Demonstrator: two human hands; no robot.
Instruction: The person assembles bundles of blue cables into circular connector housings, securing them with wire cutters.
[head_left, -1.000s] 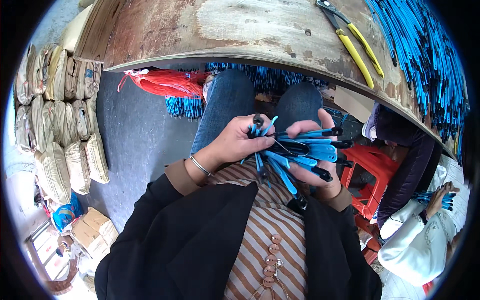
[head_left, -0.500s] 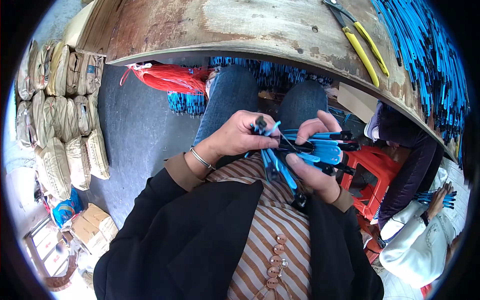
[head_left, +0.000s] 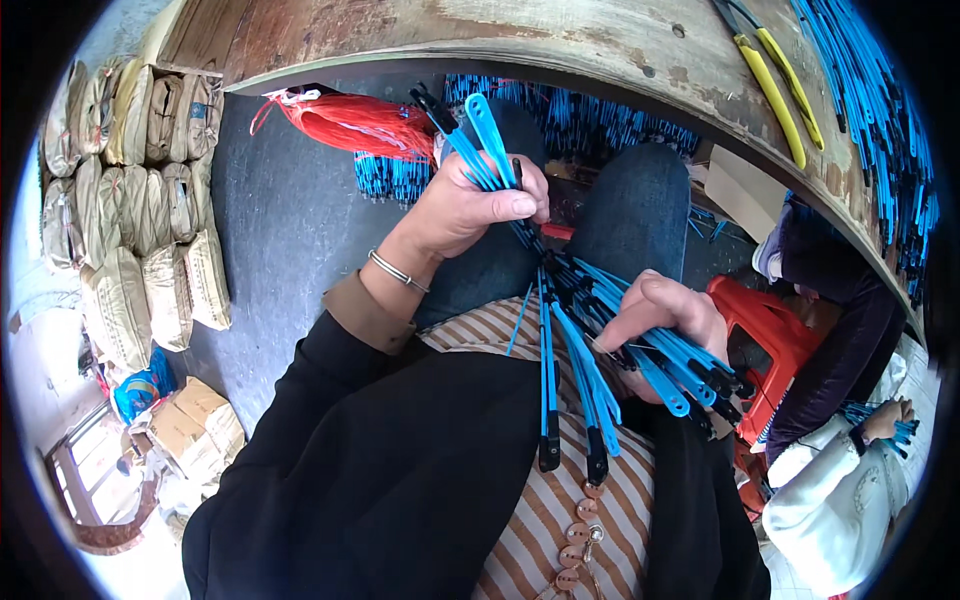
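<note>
My left hand (head_left: 468,205) is raised over my lap and grips a couple of thin blue strips with black tips (head_left: 472,140), their ends pointing up toward the table edge. My right hand (head_left: 662,318) sits lower, over my right thigh, closed on a fanned bundle of the same blue strips (head_left: 640,345). Several strips hang down from that bundle over my striped shirt (head_left: 548,400). A metal bangle circles my left wrist.
A worn wooden table (head_left: 560,40) curves overhead with yellow-handled pliers (head_left: 775,85) and a heap of blue strips (head_left: 880,110). A red tassel bundle (head_left: 350,122) lies on the floor. Stacked sacks (head_left: 130,200) stand left. A red stool (head_left: 775,340) and another person's sleeve (head_left: 840,490) are right.
My left hand has lifted up and away from the bundle, drawing a couple of strips out with it. My right hand has dropped lower, and the bundle now fans downward.
</note>
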